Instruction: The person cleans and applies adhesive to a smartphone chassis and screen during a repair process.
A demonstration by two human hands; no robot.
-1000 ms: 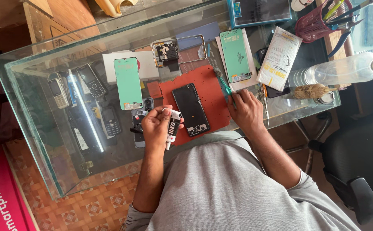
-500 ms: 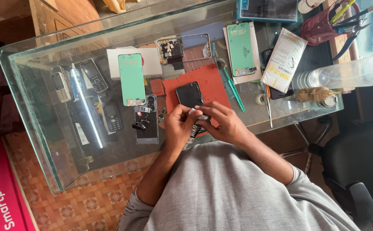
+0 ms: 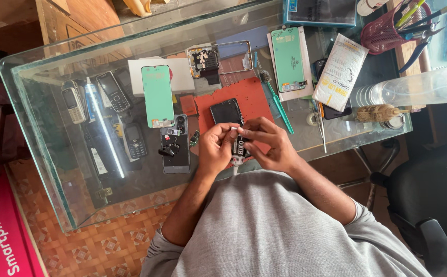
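Note:
My left hand (image 3: 214, 149) and my right hand (image 3: 270, 144) meet over the near edge of a red mat (image 3: 249, 97). Between them they hold a small black glue tube (image 3: 239, 149) with a white tip pointing toward my body. The fingers of my right hand pinch the tube's upper end, and my left hand grips its side. Just beyond the hands, a black phone (image 3: 226, 111) lies flat on the mat. A green toothbrush (image 3: 277, 102) rests along the mat's right edge.
On the glass table (image 3: 44, 128) lie a green screen panel (image 3: 157, 95), an opened phone frame (image 3: 218, 57), another green panel (image 3: 288, 59), a dismantled phone (image 3: 175, 144), tweezers (image 3: 320, 128), a clear bottle (image 3: 413, 88) and a pink tool cup (image 3: 387, 28). Old keypad phones (image 3: 113, 92) sit under the glass.
My right hand left the green toothbrush beside the mat and came over to the tube held by my left hand. Both hands now grip the tube together.

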